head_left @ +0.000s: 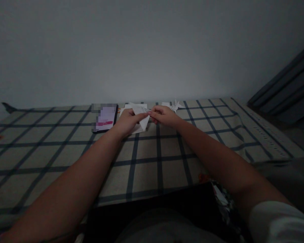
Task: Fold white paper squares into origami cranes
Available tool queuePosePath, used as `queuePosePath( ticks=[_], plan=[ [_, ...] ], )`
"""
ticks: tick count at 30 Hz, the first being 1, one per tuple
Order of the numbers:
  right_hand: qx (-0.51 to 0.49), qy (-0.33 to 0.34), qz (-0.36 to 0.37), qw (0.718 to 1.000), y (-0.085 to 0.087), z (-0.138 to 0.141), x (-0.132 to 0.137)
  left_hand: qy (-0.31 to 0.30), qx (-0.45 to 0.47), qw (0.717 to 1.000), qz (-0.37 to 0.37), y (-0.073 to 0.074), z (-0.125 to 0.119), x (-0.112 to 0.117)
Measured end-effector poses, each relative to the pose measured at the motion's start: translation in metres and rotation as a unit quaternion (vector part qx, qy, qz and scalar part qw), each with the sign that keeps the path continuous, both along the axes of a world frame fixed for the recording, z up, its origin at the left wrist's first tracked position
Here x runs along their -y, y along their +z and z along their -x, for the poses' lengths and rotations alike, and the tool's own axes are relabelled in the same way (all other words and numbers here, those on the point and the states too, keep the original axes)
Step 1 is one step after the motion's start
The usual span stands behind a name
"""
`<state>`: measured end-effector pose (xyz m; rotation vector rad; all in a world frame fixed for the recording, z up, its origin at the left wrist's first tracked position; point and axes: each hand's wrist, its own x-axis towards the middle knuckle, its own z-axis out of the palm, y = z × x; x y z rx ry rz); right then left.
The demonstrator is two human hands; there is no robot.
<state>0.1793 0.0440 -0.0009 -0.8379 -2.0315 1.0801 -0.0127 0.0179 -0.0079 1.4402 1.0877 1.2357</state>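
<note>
we've got the folded white paper (143,118) dead centre betw. both hands, held just above the checked cloth (147,162). the left hand (128,120) comes at it from the left, fingers closed in a pinch on the paper's left edge. the right hand (164,116) mirrors it from the right, thumb & forefinger pinching the right edge. the paper's long axis runs far-to-near, w/ its point hanging down toward us, so the hands grip across the short way. both look equally near; neither leads. more white sheets (131,107) lie flat behind it, a phone (105,118) sits just left of the left hand, and a small paper figure (174,105) sits just behind the right hand.
</note>
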Motion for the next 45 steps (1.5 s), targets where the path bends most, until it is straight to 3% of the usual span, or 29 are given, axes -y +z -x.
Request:
queuePosePath(
  ticks=[6, 12, 20, 26, 32, 39, 45],
  plan=[
    [0.016, 0.003, 0.012, 1.0, -0.001, -0.002, -0.003, -0.088, 0.013, 0.994, 0.064, -0.008, -0.001, -0.003],
    [-0.023, -0.05, -0.04, 0.998, -0.002, -0.003, -0.005, 0.001, -0.054, 0.999, 0.01, -0.004, 0.003, -0.006],
    [0.02, -0.007, -0.023, 1.0, -0.002, -0.005, -0.004, -0.045, -0.093, 0.995, -0.013, -0.008, 0.007, -0.008],
    [0.072, 0.011, -0.027, 0.997, -0.006, -0.008, -0.009, -0.031, -0.122, 0.992, -0.026, -0.013, 0.007, -0.009],
    [0.081, -0.03, -0.095, 0.992, 0.0, -0.006, -0.006, -0.037, -0.123, 0.99, -0.061, -0.006, 0.006, -0.006],
    [0.063, -0.09, -0.087, 0.99, 0.003, -0.004, -0.005, -0.02, -0.113, 0.99, -0.076, -0.005, 0.004, -0.006],
    [0.04, -0.022, -0.033, 0.998, -0.003, -0.009, -0.011, -0.028, -0.093, 0.994, -0.056, -0.003, 0.004, -0.005]
  ],
)
